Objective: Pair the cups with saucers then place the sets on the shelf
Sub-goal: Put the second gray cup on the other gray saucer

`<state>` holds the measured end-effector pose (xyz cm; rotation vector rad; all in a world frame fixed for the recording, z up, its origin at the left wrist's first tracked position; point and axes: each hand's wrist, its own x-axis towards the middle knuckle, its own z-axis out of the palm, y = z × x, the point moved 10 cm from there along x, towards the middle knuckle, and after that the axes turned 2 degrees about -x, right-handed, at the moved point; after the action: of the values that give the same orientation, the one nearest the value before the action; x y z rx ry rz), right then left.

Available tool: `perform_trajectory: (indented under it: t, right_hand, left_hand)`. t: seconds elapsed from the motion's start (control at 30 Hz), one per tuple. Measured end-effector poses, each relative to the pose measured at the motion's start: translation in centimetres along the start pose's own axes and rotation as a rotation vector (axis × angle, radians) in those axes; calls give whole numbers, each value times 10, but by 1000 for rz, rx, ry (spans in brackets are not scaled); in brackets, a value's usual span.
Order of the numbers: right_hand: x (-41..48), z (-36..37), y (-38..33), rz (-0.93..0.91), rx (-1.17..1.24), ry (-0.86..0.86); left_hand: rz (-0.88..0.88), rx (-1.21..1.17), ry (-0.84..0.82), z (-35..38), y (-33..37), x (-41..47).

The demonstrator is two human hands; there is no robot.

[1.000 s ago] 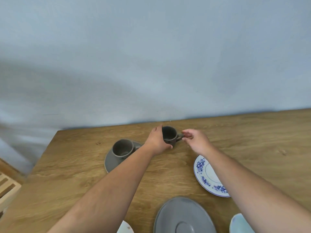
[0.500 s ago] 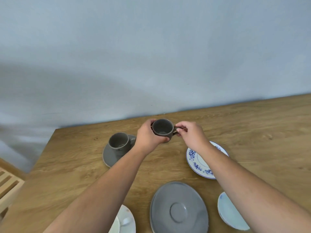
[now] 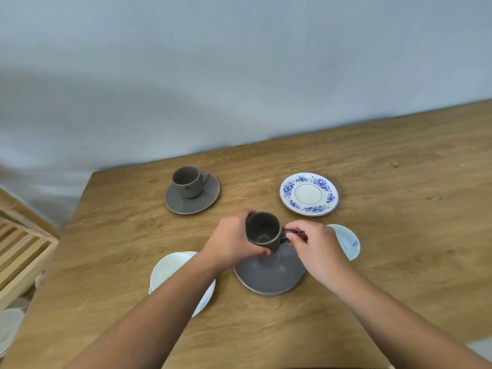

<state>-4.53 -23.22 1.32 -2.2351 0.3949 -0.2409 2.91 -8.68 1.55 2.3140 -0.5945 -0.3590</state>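
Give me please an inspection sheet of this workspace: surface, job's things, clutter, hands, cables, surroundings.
Surface: wooden table, bare grain between dishes.
Job's things: held grey cup above empty grey saucer; second grey cup upright on its grey saucer; blue-flowered white saucer empty; plain white dish under left forearm; small white dish behind right hand.
Clutter: nothing seen.
Hands: left hand wraps cup body; right hand pinches its handle.
Cables: nothing seen.
Surroundings: pale wall; slatted wooden rack at left.

Left hand (image 3: 234,242) curled around a grey cup (image 3: 263,231), right hand (image 3: 316,245) pinching its handle, both forearms extended forward
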Motion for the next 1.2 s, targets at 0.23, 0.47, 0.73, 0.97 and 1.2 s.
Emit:
perform_trajectory:
  t: [0.23,0.47,0.73,0.97,1.2]
  right_hand:
    - [-27,4,15,27,6,37]
    - [-34,2,21,60,16,41]
    - [-40,-17,6,-57,-122,109]
    - [-37,-97,37,27,0,297]
    - [-35,-81,103,195,114,17]
  left_hand:
    - [22,89,-49,20,0,-12]
    - [59,134,-43,24,7,-17]
    - [67,160,-89,26,6,-18]
    - [223,156,-98,18,53,-4]
    - [332,331,-323,88,102,18]
